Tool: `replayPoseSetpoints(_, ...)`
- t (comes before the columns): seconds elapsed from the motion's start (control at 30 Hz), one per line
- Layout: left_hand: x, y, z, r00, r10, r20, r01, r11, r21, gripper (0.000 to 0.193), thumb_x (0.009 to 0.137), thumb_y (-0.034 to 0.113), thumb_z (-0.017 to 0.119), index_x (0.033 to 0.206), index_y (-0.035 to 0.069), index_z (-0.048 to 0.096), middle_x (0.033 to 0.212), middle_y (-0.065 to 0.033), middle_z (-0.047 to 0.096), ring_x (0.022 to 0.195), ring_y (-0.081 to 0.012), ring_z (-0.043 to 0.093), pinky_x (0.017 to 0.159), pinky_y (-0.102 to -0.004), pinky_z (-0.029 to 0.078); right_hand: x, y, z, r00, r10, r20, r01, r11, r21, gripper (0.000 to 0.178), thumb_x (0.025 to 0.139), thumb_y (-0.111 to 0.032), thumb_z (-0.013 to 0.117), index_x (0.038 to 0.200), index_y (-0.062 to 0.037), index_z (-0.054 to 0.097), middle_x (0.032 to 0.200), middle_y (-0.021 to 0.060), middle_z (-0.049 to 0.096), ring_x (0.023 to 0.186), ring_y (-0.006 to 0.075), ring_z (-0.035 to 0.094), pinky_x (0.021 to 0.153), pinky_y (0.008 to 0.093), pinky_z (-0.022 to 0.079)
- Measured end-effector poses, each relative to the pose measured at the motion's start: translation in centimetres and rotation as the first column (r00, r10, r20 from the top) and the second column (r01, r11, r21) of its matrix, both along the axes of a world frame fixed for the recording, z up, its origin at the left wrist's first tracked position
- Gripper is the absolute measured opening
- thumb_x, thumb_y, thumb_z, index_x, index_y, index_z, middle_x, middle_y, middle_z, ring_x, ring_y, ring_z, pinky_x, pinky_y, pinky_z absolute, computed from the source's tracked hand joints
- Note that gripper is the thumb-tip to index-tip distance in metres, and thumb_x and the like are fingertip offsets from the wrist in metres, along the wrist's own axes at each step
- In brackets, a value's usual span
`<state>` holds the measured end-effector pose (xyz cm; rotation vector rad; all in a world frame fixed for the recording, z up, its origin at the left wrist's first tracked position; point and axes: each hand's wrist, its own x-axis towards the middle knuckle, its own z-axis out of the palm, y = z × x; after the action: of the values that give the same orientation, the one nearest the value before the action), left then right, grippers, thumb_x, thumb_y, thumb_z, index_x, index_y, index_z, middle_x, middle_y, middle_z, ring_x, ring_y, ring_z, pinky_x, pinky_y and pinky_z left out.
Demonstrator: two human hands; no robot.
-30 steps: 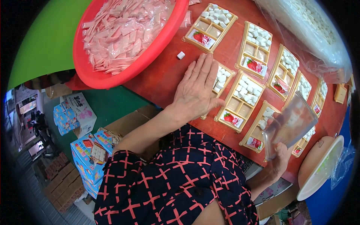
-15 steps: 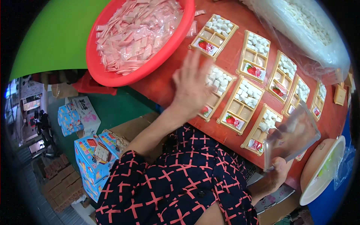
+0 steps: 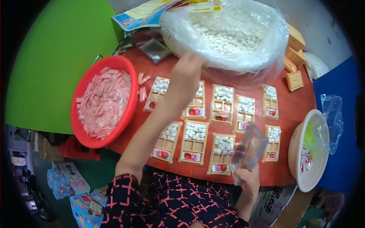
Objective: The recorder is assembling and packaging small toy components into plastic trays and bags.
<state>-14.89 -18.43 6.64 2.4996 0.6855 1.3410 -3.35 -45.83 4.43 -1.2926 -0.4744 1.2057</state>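
Note:
My right hand (image 3: 248,180) grips a clear plastic box cover (image 3: 251,146), holding it tilted above the near right part of the red table. My left arm stretches across the table. At its end my left hand (image 3: 189,64) is at the near edge of a big clear plastic bag (image 3: 262,62) full of small white marshmallow-like pieces (image 3: 235,41); its fingers are blurred and partly hidden. Between the hands stand two rows of tan compartment trays (image 3: 197,146). White pieces fill their far sections, and strawberry-printed sachets (image 3: 191,156) lie in their near ends.
A red basin (image 3: 133,91) of pink sachets is on the left. At the right edge leans a cream basin (image 3: 294,159) with small packets. Tan blocks (image 3: 294,79) are at the far right. A clear flat package (image 3: 155,50) lies behind the trays, near printed sheets (image 3: 142,17).
My left hand has moved from over the trays to the bag of white pieces. My right hand still holds the clear cover. The view has shifted, showing more of the table's far side.

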Motion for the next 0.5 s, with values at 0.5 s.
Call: replayPoseSetpoints(0.5, -1.2, -11.6, -1.8, 0.816, -0.35, 0.46, 0.446, -0.126, -0.886, 0.006, 0.077, 0.002, 0.06, 0.081, -0.001, 0.058, 0.073, -0.0021, 0.058, 0.068, -0.0081, 0.055, 0.059, -0.0209, 0.045, -0.4, 5.4, -2.0, 0.978, 0.199, -0.058, -0.185, 0.964, 0.189, 0.09, 0.05, -0.029, 0.085, 0.119, -0.0026, 0.034, 0.098, 0.0064, 0.049, 0.087, 0.0141, 0.052, 0.071, 0.0264, 0.045)
